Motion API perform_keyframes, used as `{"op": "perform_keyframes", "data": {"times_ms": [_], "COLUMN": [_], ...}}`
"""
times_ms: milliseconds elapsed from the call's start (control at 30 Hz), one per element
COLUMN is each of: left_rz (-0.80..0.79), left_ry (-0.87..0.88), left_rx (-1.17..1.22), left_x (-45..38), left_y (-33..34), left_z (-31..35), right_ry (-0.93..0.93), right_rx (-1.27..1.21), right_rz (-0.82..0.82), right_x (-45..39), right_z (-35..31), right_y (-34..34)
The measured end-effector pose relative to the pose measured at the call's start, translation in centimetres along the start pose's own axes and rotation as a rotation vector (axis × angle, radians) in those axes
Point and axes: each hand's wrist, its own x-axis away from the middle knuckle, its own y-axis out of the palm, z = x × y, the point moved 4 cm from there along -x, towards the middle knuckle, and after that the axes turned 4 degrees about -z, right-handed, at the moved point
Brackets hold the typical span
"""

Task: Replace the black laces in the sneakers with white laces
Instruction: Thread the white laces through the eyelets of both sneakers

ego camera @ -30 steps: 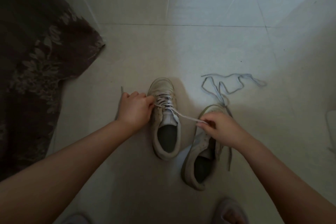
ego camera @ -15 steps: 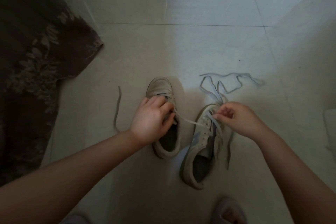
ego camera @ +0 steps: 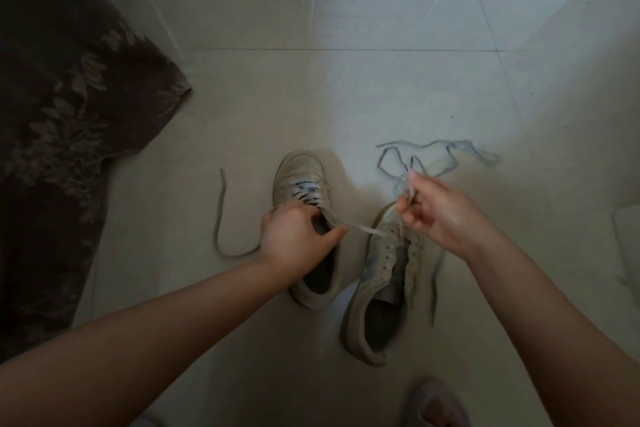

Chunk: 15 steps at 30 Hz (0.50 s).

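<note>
Below, two worn pale sneakers are seen side by side on a tiled floor (ego camera: 346, 97). The left sneaker (ego camera: 304, 184) is partly laced near its toe, and the left hand (ego camera: 294, 239) is curled over its tongue, fingers and thumb closed on a pale lace (ego camera: 363, 229). That lace is stretched taut from the left hand across the gap toward the right hand (ego camera: 440, 215). The lace's free end is pinched between the fingertips of the right hand, which is raised above the toe of the right sneaker (ego camera: 384, 288); the tip is seen poking up past the fingers. The right sneaker is shown unlaced, its eyelet rows bare and its tongue open. A loose lace (ego camera: 433, 152) is lying in tangled loops on the floor just beyond the right sneaker. Another lace (ego camera: 220, 218) is curved on the floor to the left of the left sneaker, one end running under the left wrist. A further strand (ego camera: 434, 288) is trailed along the right side of the right sneaker. In the dim light the colours of the loose laces cannot be told with certainty. A dark patterned cloth (ego camera: 69, 114) is spread over the floor at the left, and a slippered foot (ego camera: 433, 406) is visible at the bottom edge.
</note>
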Motion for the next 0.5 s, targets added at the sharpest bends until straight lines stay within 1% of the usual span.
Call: {"op": "perform_keyframes", "data": {"times_ms": [33,100,167,233,267,300,333,367,433,500], "left_rz": [-0.029,-0.109,-0.161,-0.186,-0.2,-0.215,-0.228,-0.238,-0.253,-0.292], "left_ry": [-0.057,-0.148,-0.167,-0.18,-0.197,-0.209,-0.21,-0.202,-0.186,-0.2], "left_rx": [0.083,0.245,0.387,0.553,0.608,0.636,0.649,0.662,0.688,0.673], "left_x": [-0.2,-0.6,-0.9,-1.0,-1.0,-0.9,-0.8,-0.9,-0.9,-0.9], "left_y": [0.2,0.8,1.3,1.4,1.3,1.2,1.2,1.1,0.8,0.4], "left_z": [-0.1,-0.5,-0.9,-1.3,-1.4,-1.5,-1.6,-1.7,-1.8,-1.7], "right_ry": [-0.003,0.008,0.046,0.074,0.07,0.053,0.03,0.015,-0.026,-0.14], "right_rx": [-0.003,-0.046,-0.125,-0.105,-0.014,0.137,0.274,0.359,0.401,0.531], "right_rz": [-0.027,-0.152,-0.295,-0.352,-0.351,-0.318,-0.27,-0.217,-0.125,-0.022], "right_x": [-0.1,-0.4,-0.6,-1.0,-1.2,-1.5,-1.9,-2.3,-2.9,-3.3], "right_z": [-0.3,-0.2,0.4,1.6,2.3,2.9,3.7,4.4,5.2,5.2], "right_y": [1.0,3.1,5.0,6.2,6.5,6.6,6.5,6.3,5.9,5.3]}}
